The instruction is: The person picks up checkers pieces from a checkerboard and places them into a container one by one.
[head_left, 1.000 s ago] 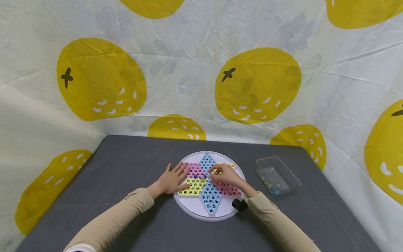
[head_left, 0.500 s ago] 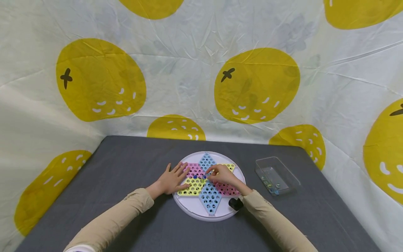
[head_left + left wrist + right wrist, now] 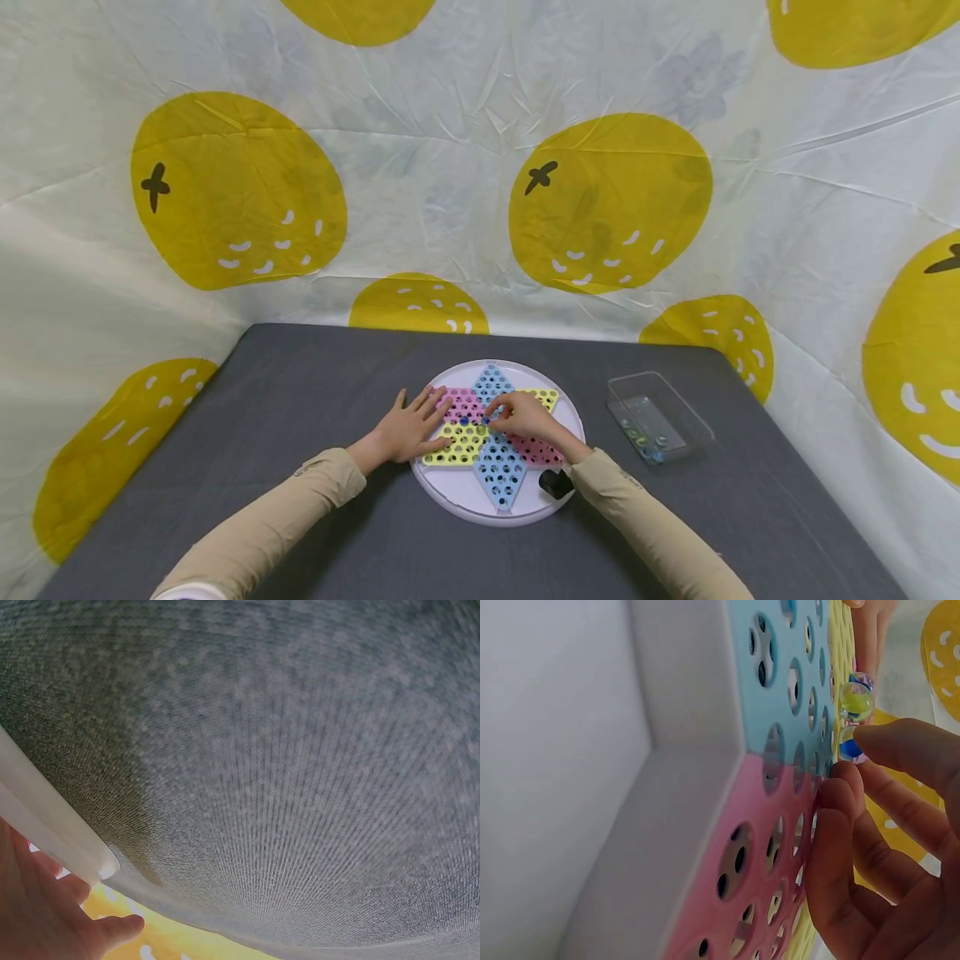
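Observation:
A round white Chinese checkers board (image 3: 450, 498) with a coloured star of holes lies on the table. My left hand (image 3: 408, 425) rests with spread fingers on its left side, over the pink and yellow sections. A blue marble (image 3: 464, 421) and a yellow-green marble (image 3: 856, 701) sit near the star's centre. My right hand (image 3: 525, 414) is over the middle of the board, thumb and forefinger pinching at another blue marble (image 3: 849, 744) beside the yellow-green one. Its other fingers are curled close against the board. The left wrist view shows the left hand (image 3: 52, 915) at the white rim.
Right of the board stands a clear plastic box (image 3: 675, 450) with several marbles (image 3: 651, 454) at its near left end. A dark grey cloth covers the table (image 3: 315, 375). A curtain (image 3: 420, 183) printed with yellow fruit hangs behind and at the sides.
My right hand has moved a little left across the board, its fingertips coming to the blue marble near the centre. The left hand has stayed in place.

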Action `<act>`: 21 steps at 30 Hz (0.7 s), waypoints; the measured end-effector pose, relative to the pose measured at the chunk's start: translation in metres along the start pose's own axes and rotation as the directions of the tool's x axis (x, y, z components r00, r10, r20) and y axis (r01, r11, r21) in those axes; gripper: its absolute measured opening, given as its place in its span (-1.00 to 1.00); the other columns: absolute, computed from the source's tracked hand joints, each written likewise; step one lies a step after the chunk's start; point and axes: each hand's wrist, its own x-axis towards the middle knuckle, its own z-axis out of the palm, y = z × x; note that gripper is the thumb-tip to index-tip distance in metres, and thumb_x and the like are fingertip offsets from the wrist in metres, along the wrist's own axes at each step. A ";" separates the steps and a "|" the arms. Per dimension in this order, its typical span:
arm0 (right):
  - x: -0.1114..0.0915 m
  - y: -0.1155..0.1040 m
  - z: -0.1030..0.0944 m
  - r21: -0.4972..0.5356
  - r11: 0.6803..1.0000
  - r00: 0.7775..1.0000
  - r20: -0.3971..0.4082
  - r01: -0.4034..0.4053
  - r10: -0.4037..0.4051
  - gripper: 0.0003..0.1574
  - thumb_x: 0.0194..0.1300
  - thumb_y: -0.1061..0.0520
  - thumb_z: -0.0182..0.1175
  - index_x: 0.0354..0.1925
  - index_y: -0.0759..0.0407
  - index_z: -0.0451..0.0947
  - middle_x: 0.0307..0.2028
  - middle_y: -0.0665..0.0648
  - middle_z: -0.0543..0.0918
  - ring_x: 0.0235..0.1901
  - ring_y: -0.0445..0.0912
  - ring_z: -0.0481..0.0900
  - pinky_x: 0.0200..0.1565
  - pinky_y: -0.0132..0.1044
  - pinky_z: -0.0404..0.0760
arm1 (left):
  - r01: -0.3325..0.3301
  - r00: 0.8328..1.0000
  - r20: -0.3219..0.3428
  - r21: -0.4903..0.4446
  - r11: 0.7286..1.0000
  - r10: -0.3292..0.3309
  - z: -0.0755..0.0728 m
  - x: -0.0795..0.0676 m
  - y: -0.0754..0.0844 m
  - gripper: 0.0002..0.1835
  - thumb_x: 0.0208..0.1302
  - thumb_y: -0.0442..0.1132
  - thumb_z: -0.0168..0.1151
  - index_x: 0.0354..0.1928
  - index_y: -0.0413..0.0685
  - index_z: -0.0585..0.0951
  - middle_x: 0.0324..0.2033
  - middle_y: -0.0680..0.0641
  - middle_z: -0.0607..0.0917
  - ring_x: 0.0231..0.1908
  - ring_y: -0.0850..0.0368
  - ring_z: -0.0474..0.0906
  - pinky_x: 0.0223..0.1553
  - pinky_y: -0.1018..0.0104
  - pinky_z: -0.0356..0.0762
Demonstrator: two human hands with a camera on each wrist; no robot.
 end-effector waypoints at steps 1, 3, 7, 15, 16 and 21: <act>0.000 -0.001 0.000 -0.006 1.000 1.000 0.000 0.001 -0.001 -0.75 0.03 0.14 0.27 -0.23 0.12 0.61 -0.62 0.05 0.56 -0.69 -0.25 0.38 -0.61 -0.43 0.32 | 0.002 1.000 0.002 0.004 1.000 -0.002 0.000 0.000 0.000 -0.22 0.24 0.29 -0.27 0.37 0.00 -0.01 0.38 -0.10 0.00 0.37 -0.09 -0.10 0.19 -0.27 -0.05; 0.001 -0.002 0.001 -0.015 1.000 1.000 0.000 -0.004 0.004 -0.75 0.03 0.14 0.27 -0.24 0.12 0.61 -0.63 0.05 0.57 -0.69 -0.25 0.38 -0.61 -0.44 0.32 | 0.003 1.000 0.002 0.005 1.000 -0.003 0.000 0.000 0.000 -0.22 0.24 0.29 -0.27 0.37 0.00 -0.01 0.38 -0.10 0.00 0.37 -0.09 -0.10 0.19 -0.27 -0.05; 0.001 -0.005 0.001 -0.032 0.999 1.000 -0.001 -0.013 0.013 -0.77 0.04 0.13 0.26 -0.26 0.13 0.60 -0.62 0.05 0.57 -0.69 -0.25 0.40 -0.61 -0.43 0.35 | 0.004 1.000 0.003 0.014 1.000 -0.004 0.001 0.001 0.000 -0.22 0.24 0.30 -0.29 0.38 0.02 -0.02 0.38 -0.09 0.00 0.37 -0.08 -0.10 0.20 -0.26 -0.06; 0.002 -0.007 0.003 -0.062 0.998 0.999 -0.033 -0.006 0.004 -0.81 0.04 0.10 0.28 -0.31 0.12 0.60 -0.63 0.06 0.59 -0.70 -0.25 0.39 -0.61 -0.43 0.35 | -0.003 1.000 -0.011 0.004 1.000 0.003 0.001 0.001 -0.001 -0.22 0.24 0.29 -0.27 0.37 -0.01 0.01 0.38 -0.11 0.02 0.37 -0.10 -0.09 0.19 -0.28 -0.05; 0.001 -0.007 0.003 -0.062 0.998 0.999 -0.033 -0.008 0.006 -0.82 0.04 0.09 0.28 -0.32 0.11 0.59 -0.62 0.06 0.59 -0.70 -0.25 0.39 -0.61 -0.43 0.35 | -0.002 1.000 -0.008 0.003 1.000 0.002 0.001 0.001 -0.001 -0.23 0.24 0.29 -0.27 0.37 0.00 0.00 0.38 -0.11 0.02 0.37 -0.10 -0.09 0.19 -0.28 -0.06; 0.000 -0.007 0.003 -0.043 0.999 0.999 -0.033 -0.029 0.028 -0.82 0.04 0.09 0.28 -0.33 0.11 0.59 -0.63 0.05 0.58 -0.70 -0.24 0.39 -0.61 -0.43 0.35 | 0.001 1.000 0.007 0.002 1.000 -0.001 0.002 0.001 -0.001 -0.22 0.24 0.30 -0.29 0.38 0.01 -0.01 0.38 -0.10 0.00 0.37 -0.09 -0.12 0.20 -0.27 -0.08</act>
